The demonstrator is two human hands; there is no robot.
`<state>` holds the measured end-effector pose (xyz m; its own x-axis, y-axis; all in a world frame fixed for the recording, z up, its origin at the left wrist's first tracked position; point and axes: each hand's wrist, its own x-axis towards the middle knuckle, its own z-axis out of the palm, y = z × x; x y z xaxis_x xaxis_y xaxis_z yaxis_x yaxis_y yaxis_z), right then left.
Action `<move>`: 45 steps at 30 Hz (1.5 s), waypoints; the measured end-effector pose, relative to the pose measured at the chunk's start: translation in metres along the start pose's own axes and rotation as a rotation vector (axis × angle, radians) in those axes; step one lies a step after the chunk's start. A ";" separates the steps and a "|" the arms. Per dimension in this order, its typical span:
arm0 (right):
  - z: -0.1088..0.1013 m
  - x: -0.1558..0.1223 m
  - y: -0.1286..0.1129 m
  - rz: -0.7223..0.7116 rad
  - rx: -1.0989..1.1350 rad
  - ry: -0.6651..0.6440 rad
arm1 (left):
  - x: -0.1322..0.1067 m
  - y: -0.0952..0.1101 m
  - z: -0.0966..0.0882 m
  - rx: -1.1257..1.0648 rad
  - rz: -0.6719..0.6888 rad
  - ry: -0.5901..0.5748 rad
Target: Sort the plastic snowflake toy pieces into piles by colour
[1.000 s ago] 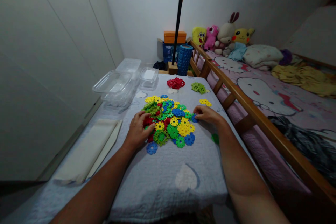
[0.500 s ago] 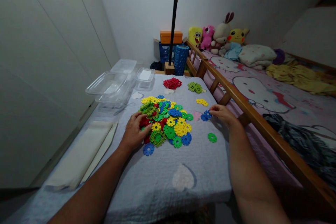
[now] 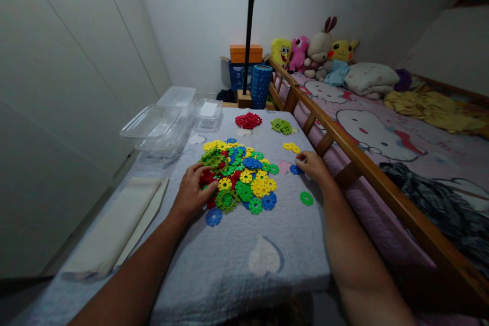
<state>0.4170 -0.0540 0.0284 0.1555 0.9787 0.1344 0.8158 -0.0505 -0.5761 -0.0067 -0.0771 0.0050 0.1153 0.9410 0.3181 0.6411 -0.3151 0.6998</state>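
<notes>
A mixed pile of red, yellow, green and blue snowflake-shaped plastic pieces [image 3: 248,178] lies on a grey quilted surface [image 3: 244,260]. My left hand [image 3: 190,192] rests on the pile's left edge, fingers curled over red pieces. My right hand [image 3: 314,165] is at the right of the pile, fingertips closed on blue pieces [image 3: 294,169] set apart from it. Sorted heaps lie farther back: red [image 3: 248,120], light green [image 3: 281,126], and a few yellow [image 3: 291,147]. A lone green piece [image 3: 306,198] lies by my right wrist.
Clear plastic containers [image 3: 153,130] stand at the back left, a folded white cloth [image 3: 118,224] at the left. A wooden bed rail [image 3: 362,163] runs along the right. A black pole [image 3: 250,30], a blue roller [image 3: 261,86] and plush toys [image 3: 317,51] are behind.
My right hand drew blue pieces out of the pile toward the right, uncovering the lone green piece, then shifted slightly back. My left hand stayed on the pile's left edge.
</notes>
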 end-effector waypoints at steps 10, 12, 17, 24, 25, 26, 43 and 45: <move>0.034 -0.013 -0.057 -0.288 -0.321 -0.249 | 0.000 -0.003 0.001 0.015 0.007 -0.003; 0.037 -0.014 -0.057 -0.293 -0.332 -0.252 | 0.000 -0.003 0.001 0.020 0.014 -0.001; 0.034 -0.010 -0.052 -0.266 -0.254 -0.207 | -0.003 0.000 0.001 0.074 0.036 -0.002; 0.001 -0.009 -0.034 -0.122 0.169 -0.225 | -0.013 0.011 0.002 0.188 0.105 -0.103; -0.006 -0.012 -0.030 -0.099 0.208 -0.228 | -0.014 0.012 0.002 0.190 0.126 -0.124; -0.014 -0.015 -0.025 -0.071 0.238 -0.238 | -0.015 0.013 0.002 0.193 0.146 -0.145; -0.039 -0.073 0.001 0.137 0.194 -0.385 | -0.020 0.014 0.003 0.265 0.231 -0.223; -0.037 -0.073 0.004 0.131 0.172 -0.356 | -0.019 0.015 0.002 0.260 0.234 -0.217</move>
<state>0.4294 -0.1329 0.0459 0.0247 0.9754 -0.2192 0.6922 -0.1749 -0.7002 0.0028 -0.0994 0.0083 0.4204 0.8606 0.2874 0.7456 -0.5082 0.4311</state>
